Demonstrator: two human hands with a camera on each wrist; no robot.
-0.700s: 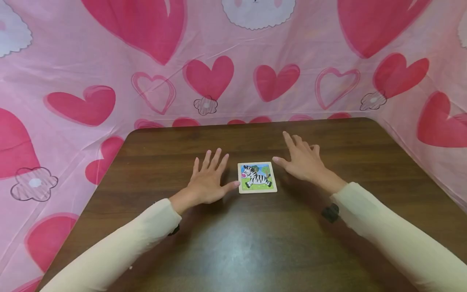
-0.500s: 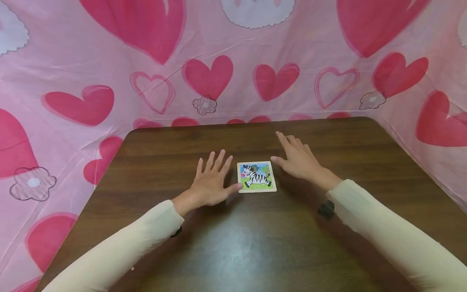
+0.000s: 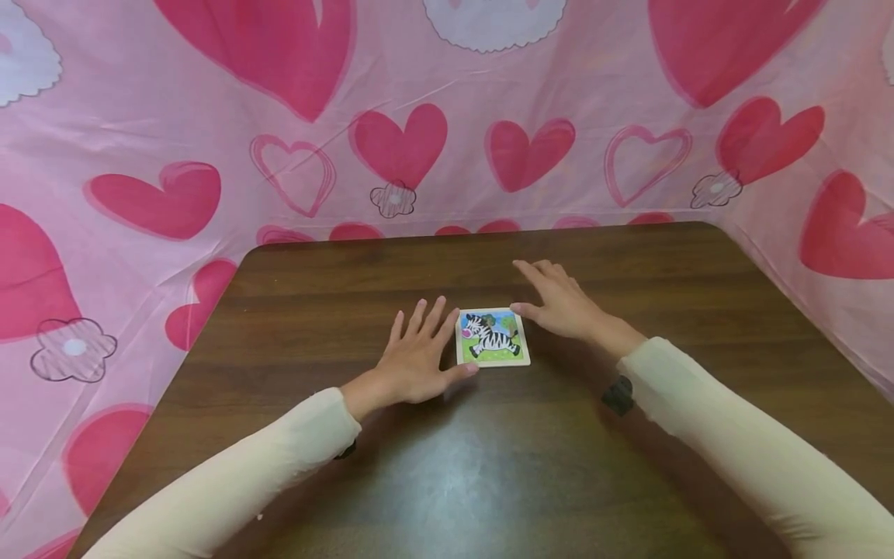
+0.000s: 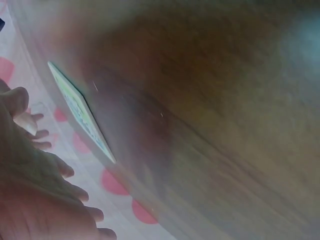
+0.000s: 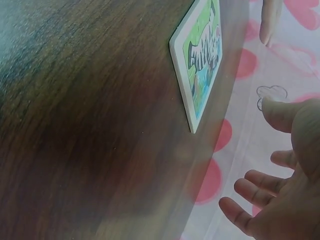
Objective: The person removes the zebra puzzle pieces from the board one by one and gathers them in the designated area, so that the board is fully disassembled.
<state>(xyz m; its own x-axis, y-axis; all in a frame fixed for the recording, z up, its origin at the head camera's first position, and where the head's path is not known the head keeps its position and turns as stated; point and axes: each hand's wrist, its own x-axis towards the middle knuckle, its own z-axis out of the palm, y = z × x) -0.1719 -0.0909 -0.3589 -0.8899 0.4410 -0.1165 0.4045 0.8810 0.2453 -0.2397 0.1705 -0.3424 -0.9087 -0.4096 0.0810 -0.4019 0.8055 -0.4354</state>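
Observation:
A square zebra puzzle with a pale wooden frame lies flat on the brown table, its picture side up. My left hand hovers at its left side with fingers spread; the thumb overlaps the lower left corner in the head view. On the other side, my right hand is held over the table, thumb tip near the upper right corner and fingers loosely extended. Both wrist views show the puzzle below the hands, with a gap between it and the fingers. Neither hand holds anything.
The dark wood-grain table has rounded far corners. A pink cloth printed with hearts hangs behind it and along both sides. Pale long sleeves cover both forearms, and a dark wrist device shows under the right cuff.
Both hands have moved inward toward the puzzle, the left to the right and slightly nearer the body, the right to the left. The puzzle stays in place.

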